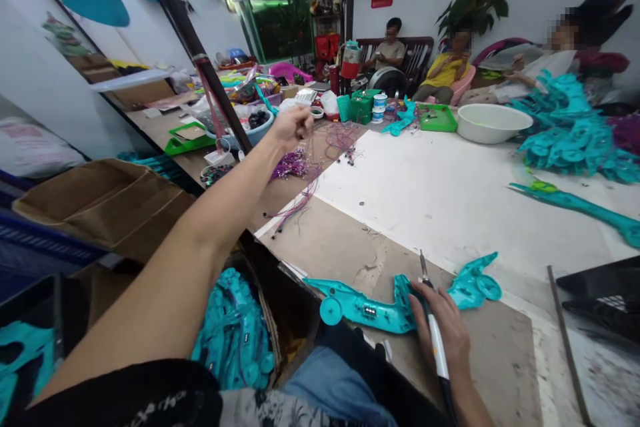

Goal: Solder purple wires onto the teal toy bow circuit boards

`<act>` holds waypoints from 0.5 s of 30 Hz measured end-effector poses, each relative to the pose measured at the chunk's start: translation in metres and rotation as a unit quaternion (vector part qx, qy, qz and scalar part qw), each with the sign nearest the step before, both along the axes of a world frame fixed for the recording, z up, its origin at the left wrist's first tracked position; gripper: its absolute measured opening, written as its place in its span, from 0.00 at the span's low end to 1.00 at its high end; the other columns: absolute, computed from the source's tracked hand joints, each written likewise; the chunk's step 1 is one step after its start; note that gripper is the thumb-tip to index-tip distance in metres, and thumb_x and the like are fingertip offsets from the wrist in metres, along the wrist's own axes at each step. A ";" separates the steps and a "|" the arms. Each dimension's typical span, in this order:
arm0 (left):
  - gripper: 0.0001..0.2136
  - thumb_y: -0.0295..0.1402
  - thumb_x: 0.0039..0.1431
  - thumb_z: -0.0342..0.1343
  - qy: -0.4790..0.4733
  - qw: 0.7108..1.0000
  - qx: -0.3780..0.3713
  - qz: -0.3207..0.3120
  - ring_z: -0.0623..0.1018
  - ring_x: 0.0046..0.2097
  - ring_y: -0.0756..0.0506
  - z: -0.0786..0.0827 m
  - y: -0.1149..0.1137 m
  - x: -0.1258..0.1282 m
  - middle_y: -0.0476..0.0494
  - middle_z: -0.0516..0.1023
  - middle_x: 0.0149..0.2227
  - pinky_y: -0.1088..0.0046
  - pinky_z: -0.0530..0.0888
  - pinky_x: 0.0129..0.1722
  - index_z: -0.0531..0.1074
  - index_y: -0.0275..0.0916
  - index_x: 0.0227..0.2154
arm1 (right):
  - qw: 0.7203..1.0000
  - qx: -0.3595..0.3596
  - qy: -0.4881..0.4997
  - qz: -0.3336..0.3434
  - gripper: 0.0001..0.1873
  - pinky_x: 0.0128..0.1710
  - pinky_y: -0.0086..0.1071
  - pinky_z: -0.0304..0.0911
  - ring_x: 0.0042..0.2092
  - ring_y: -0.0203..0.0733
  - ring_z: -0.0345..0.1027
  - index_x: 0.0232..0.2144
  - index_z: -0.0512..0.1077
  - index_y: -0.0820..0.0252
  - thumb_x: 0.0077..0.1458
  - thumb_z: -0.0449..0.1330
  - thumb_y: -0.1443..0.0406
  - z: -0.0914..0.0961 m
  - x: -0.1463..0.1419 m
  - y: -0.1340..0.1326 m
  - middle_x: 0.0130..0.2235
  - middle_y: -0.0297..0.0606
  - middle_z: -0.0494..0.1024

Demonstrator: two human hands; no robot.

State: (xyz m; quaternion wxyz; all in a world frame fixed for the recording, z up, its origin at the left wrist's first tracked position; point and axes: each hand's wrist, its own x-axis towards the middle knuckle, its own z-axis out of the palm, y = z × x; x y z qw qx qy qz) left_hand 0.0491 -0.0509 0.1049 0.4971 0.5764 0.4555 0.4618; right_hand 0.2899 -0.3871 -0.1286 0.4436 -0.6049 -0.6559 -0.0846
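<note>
My left hand (294,127) is stretched out over the far left of the table, its fingers closed in a pinch. Thin strands of wire (311,147) seem to hang from those fingertips, above a heap of purple wires (290,165). Near the front edge, my right hand (447,327) is closed round a soldering iron (436,340), its metal tip pointing up and away. Under that hand lies a teal plastic shell part (370,310), with a round disc at one end and a small dark-and-silver component in it. My right hand hides part of the shell.
A cardboard box (270,327) of teal parts (240,327) stands by my lap. Loose wires (295,210) lie ahead. Farther back are a white basin (495,123), a green tray (438,118) and a teal pile (575,127). A dark pole (205,60) rises at left. Several people sit behind.
</note>
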 end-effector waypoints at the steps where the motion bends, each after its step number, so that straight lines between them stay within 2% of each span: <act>1: 0.07 0.27 0.59 0.51 -0.012 1.000 0.017 -0.009 0.55 0.14 0.59 0.002 0.000 -0.005 0.56 0.61 0.17 0.82 0.55 0.16 0.64 0.36 0.26 | 1.000 -0.003 0.002 0.003 0.13 0.53 0.43 0.63 0.40 0.43 0.74 0.46 0.70 0.60 0.61 0.55 0.62 0.000 0.000 0.000 0.41 0.41 0.79; 4: 0.06 0.29 0.60 0.51 0.036 0.998 0.050 -0.024 0.56 0.14 0.58 0.008 0.010 -0.020 0.57 0.59 0.16 0.84 0.55 0.16 0.65 0.37 0.27 | 1.000 -0.002 0.002 0.011 0.12 0.53 0.43 0.62 0.40 0.42 0.74 0.46 0.70 0.61 0.60 0.56 0.63 0.000 0.000 0.001 0.40 0.41 0.79; 8: 0.05 0.27 0.54 0.57 0.139 0.990 0.020 -0.014 0.56 0.13 0.57 0.002 0.029 -0.034 0.57 0.57 0.14 0.83 0.52 0.14 0.66 0.37 0.25 | 1.000 -0.008 -0.012 0.014 0.12 0.54 0.43 0.62 0.40 0.42 0.73 0.46 0.70 0.62 0.61 0.56 0.63 0.002 0.000 0.001 0.40 0.42 0.78; 11: 0.07 0.31 0.54 0.57 0.229 0.973 0.000 -0.019 0.57 0.14 0.56 -0.021 0.027 -0.043 0.56 0.58 0.13 0.81 0.53 0.15 0.67 0.36 0.24 | 1.000 -0.017 -0.010 0.007 0.13 0.54 0.43 0.62 0.41 0.43 0.73 0.46 0.70 0.61 0.62 0.55 0.61 0.004 -0.001 -0.001 0.40 0.42 0.78; 15: 0.11 0.37 0.52 0.58 0.366 0.929 -0.017 -0.043 0.63 0.17 0.53 -0.075 0.002 -0.056 0.51 0.65 0.15 0.78 0.57 0.17 0.70 0.36 0.22 | 1.000 -0.021 -0.004 0.011 0.14 0.54 0.44 0.62 0.42 0.44 0.73 0.46 0.69 0.61 0.62 0.54 0.61 0.004 -0.001 -0.002 0.40 0.42 0.78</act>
